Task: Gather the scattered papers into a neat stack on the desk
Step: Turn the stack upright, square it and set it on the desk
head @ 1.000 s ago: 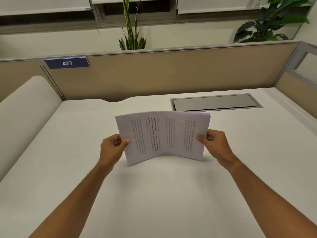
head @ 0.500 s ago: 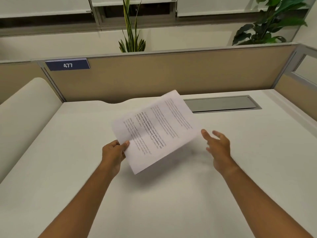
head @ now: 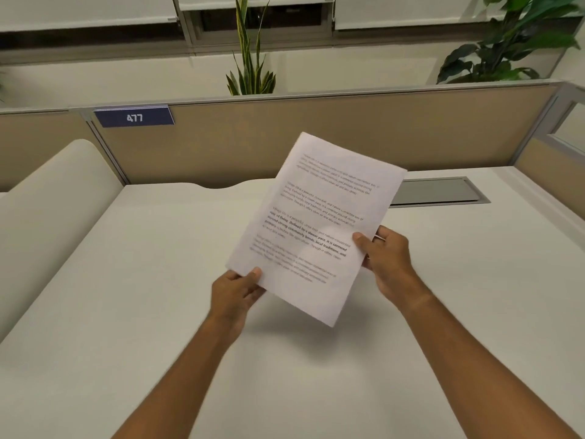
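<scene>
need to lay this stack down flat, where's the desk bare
Nearly all of the desk is bare: the wide patch under the papers, the stretch left toward the rounded side panel, and the right side below the grey cable hatch. Only the middle is busy, where the left hand and right hand hold the papers above the top.

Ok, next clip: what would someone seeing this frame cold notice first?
First, the printed papers held tilted above the middle of the white desk, the left hand pinching the near left corner and the right hand gripping the right edge. Next, the blue 477 sign on the beige partition at back left. A grey cable hatch sits behind the papers on the right.
</scene>
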### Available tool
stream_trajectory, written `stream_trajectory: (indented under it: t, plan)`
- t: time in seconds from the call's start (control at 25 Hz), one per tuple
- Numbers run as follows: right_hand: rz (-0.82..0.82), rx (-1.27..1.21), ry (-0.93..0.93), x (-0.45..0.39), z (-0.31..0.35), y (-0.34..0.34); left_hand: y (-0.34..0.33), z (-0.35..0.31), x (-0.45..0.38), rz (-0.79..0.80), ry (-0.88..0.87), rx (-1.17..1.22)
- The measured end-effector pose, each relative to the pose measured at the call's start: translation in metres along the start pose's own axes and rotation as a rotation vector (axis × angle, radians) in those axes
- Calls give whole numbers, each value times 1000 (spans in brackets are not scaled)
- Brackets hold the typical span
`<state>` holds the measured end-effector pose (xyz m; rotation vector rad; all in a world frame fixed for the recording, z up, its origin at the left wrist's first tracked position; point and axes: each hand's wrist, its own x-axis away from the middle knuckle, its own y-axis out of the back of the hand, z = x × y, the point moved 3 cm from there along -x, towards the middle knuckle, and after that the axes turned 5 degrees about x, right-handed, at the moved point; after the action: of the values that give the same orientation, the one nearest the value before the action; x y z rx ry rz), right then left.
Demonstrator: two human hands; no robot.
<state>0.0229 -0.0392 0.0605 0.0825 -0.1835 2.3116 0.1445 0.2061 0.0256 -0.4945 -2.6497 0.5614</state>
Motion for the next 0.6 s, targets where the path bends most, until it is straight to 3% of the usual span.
stream_trajectory:
  t: [0.2,0.4,0.6]
  plan:
    - [197,231,110,3,20,9,-8,-53,-18,121,-177,-339]
    - [69,340,309,12,32,0,-29,-56,-21,20,-435,-499]
    - [60,444,260,12,26,3,-35,-54,-17,30,-497,-634]
